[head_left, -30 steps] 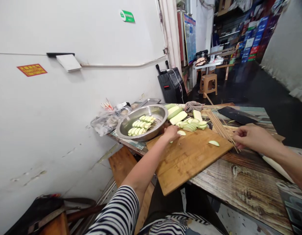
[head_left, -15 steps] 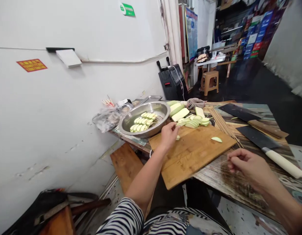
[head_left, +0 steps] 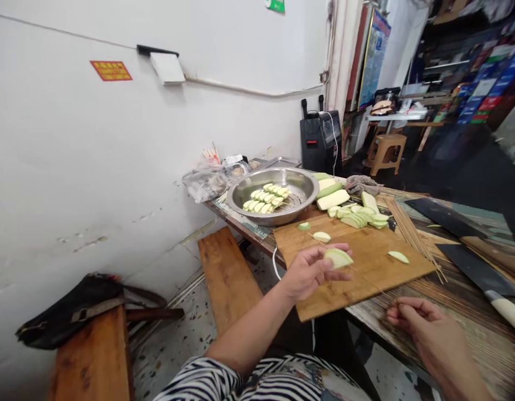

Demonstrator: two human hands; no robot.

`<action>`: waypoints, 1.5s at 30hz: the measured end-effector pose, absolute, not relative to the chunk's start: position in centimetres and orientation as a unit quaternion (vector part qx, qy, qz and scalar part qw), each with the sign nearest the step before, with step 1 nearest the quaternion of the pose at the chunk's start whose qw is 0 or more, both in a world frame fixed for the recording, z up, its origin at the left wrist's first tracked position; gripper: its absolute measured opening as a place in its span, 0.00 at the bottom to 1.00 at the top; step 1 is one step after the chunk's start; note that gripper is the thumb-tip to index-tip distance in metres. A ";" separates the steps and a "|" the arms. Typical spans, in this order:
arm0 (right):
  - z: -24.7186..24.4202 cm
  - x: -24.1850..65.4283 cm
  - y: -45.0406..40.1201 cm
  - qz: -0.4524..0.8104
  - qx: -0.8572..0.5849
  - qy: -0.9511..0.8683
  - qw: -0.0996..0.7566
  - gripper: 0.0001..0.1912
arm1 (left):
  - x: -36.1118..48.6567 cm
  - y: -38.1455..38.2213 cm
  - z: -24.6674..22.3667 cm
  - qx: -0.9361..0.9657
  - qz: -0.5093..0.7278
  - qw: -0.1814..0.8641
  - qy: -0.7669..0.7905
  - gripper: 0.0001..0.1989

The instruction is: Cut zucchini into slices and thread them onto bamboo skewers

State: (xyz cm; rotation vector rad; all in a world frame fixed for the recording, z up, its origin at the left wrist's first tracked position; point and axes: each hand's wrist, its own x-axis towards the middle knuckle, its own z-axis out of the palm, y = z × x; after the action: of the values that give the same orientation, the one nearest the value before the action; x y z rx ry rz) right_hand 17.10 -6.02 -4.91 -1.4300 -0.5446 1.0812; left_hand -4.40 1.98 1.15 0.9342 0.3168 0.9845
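My left hand [head_left: 310,270] pinches a half-round zucchini slice [head_left: 338,258], pale inside with a green rim, above the wooden cutting board [head_left: 366,245]. Low at the board's near right corner, my right hand [head_left: 424,323] has its fingers closed on a thin bamboo skewer [head_left: 368,283], which runs toward the left hand and is partly hidden behind it. Another slice [head_left: 321,236] appears to sit on the skewer's far end. One loose slice [head_left: 398,257] lies at the board's right, and a small end piece [head_left: 304,226] at its far left.
A steel basin [head_left: 236,214] with skewered slices stands beyond the board. Cut slices [head_left: 358,216] and larger zucchini pieces [head_left: 333,199] lie behind it. Bamboo skewers [head_left: 412,234] and two cleavers [head_left: 470,262] lie on the right. A wooden bench [head_left: 228,278] is below left.
My left hand has come back from the slice pile toward me and now holds a slice. My right hand stays low at the right. The view has swung left.
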 end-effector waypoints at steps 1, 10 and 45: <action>-5.0 17.1 -6.4 0.465 -0.621 -0.265 0.573 0.09 | -4.4 1.7 1.5 0.400 0.471 0.773 0.143 0.12; -0.6 14.0 -7.7 0.255 -0.593 -0.695 0.315 0.12 | -3.3 0.2 2.3 0.280 0.436 0.821 0.239 0.16; -1.4 13.4 -11.8 0.002 -0.527 -0.754 0.392 0.24 | -3.3 2.0 3.1 0.164 0.449 0.805 0.351 0.06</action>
State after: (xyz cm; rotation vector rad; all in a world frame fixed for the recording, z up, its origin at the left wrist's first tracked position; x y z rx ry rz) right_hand 13.42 -11.80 -1.36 -1.3371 -1.9156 0.0061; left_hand -3.34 1.97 3.11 0.3519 0.7524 0.9624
